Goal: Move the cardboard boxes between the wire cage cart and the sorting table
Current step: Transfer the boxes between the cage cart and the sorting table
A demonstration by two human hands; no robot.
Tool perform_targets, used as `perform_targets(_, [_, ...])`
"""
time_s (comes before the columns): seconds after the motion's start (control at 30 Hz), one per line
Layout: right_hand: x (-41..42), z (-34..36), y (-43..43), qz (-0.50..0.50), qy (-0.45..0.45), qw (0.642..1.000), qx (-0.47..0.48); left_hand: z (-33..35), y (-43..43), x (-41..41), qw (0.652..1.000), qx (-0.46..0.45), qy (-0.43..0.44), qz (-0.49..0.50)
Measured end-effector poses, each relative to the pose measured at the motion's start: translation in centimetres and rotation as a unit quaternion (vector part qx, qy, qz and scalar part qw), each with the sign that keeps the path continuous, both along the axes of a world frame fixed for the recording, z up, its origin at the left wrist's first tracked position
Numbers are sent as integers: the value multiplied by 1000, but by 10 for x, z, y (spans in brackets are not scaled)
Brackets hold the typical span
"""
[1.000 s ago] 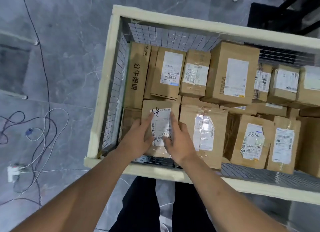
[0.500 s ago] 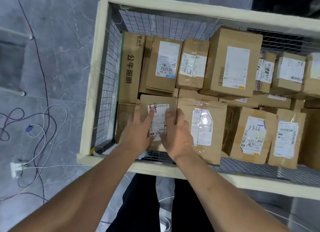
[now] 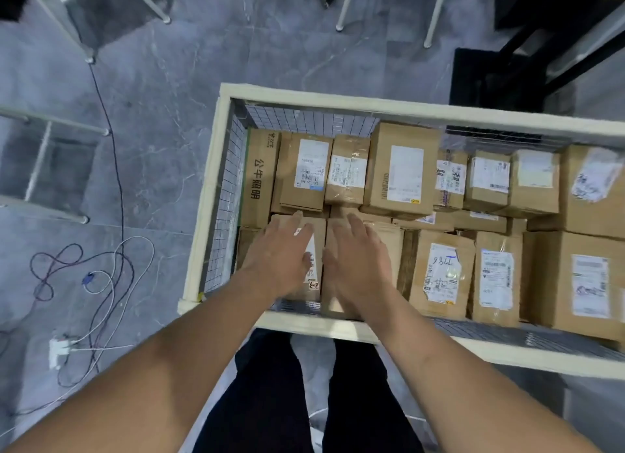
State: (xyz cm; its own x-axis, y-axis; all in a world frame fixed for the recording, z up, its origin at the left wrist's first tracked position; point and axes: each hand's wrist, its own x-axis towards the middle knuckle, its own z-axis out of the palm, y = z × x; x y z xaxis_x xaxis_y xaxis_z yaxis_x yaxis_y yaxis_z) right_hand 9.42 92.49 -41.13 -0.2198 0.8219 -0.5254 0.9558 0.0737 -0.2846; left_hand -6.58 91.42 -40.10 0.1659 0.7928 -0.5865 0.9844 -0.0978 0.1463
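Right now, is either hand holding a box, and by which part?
Nothing is held: the left hand lies open over the labelled box, the right hand over the box beside it.

Even indoor light, soft shadows, motion blur, wide-angle edge distortion

Person, seen from the head camera; left hand (image 3: 280, 256) bare; right hand (image 3: 358, 259) bare; both a little smeared by blur, so nails and finer detail cannot be told. Left forearm (image 3: 152, 368) bare from wrist to the lower frame edge; right forearm (image 3: 456, 368) likewise bare along its whole visible length. Trousers (image 3: 270, 402) black, plain matte cloth with soft lengthwise folds; two separate legs visible, a narrow gap between them; cloth looks loose rather than tight.
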Motion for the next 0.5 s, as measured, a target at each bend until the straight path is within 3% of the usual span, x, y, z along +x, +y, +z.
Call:
perform_targets(0.27, [22,96,3,-100,-30,994,29,80,47,8,989,60,-18,-133])
perform_targets(0.5, [35,177,-32,-227,-82,968,67,166,75,37,944,109,-78,-300])
